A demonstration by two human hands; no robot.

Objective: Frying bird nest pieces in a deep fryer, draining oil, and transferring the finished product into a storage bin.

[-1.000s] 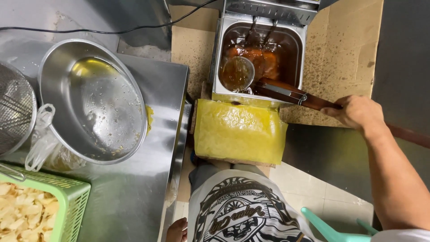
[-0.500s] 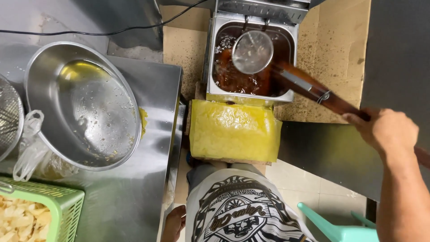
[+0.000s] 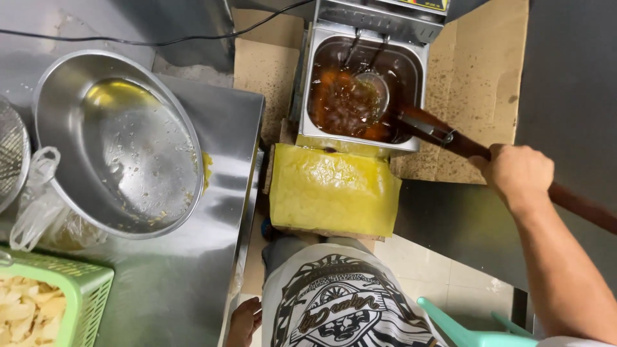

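Steel is the one deep fryer (image 3: 363, 77), full of dark bubbling oil, and I place everything from it. One round mesh skimmer (image 3: 374, 92) is dipped in the oil at the fryer's right side; its long wooden handle (image 3: 463, 144) goes out to the right. The right hand (image 3: 517, 175) is clenched around this handle, right of the fryer. The left hand is not visible. Just below the fryer lies one yellow sheet (image 3: 331, 191). Left of the fryer stands one large steel bowl (image 3: 119, 141); further down-left is one green basket (image 3: 48, 308).
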